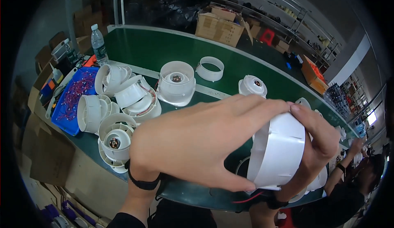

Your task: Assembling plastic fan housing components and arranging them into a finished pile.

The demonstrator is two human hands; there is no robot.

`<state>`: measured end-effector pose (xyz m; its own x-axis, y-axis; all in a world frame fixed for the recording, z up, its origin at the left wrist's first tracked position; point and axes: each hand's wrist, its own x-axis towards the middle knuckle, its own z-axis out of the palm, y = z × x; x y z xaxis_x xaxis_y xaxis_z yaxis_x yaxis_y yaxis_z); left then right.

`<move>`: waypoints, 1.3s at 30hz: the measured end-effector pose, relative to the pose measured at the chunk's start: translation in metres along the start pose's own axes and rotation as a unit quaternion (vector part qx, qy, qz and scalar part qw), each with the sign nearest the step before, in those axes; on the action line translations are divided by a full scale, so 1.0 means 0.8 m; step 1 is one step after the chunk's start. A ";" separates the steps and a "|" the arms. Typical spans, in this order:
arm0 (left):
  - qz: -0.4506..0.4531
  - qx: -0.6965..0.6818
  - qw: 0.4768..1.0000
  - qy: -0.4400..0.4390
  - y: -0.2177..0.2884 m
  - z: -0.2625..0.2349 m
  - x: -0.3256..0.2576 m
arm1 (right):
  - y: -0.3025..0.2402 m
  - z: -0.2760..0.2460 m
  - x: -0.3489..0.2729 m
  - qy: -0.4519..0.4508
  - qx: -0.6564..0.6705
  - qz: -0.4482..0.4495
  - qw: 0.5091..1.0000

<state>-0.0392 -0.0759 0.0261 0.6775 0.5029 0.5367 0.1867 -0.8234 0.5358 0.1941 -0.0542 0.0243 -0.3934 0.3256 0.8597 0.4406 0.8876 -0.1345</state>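
Observation:
A white, cylinder-shaped plastic fan housing is lifted on its side near the front edge of the green bench, between my hands. My left hand reaches across from the left, its fingers on the top edge and its thumb at the lower rim. From the right side, my right hand wraps round the back of the housing, with several fingers hidden behind it. Below the housing a red wire hangs out. What is inside the housing does not show. Beyond my hands stands a white fan part with a motor centre.
Several white housings crowd the bench's left side. Further back stand another housing and a white ring. A blue tray holds red wires, near a water bottle. Another person works at the right.

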 end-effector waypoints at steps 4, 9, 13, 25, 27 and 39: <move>-0.048 -0.019 0.999 -0.007 -0.021 -0.001 -0.004 | -0.005 0.018 0.005 -0.008 -0.053 0.019 0.998; -0.006 -0.031 0.998 0.047 -0.028 0.000 0.004 | -0.020 0.012 -0.009 -0.082 -0.108 0.112 0.984; -0.080 0.020 0.996 0.029 -0.027 0.013 -0.021 | -0.012 -0.031 -0.033 -0.177 -0.092 0.167 0.966; -0.155 0.251 0.954 -0.046 0.132 0.069 -0.090 | -0.068 -0.083 -0.174 -0.133 -0.158 0.292 0.934; -0.125 0.108 0.956 -0.244 0.132 0.087 -0.130 | -0.069 -0.089 -0.203 -0.127 -0.196 0.321 0.918; -0.297 0.201 0.910 -0.210 -0.065 0.400 -0.205 | -0.065 -0.041 -0.288 -0.104 -0.278 0.394 0.870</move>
<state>0.0677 -0.1998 -0.2982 0.5687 0.8151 -0.1104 0.7959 -0.5115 0.3238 0.2883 -0.1860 -0.1510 0.0958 0.8649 0.4928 0.9388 0.0861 -0.3336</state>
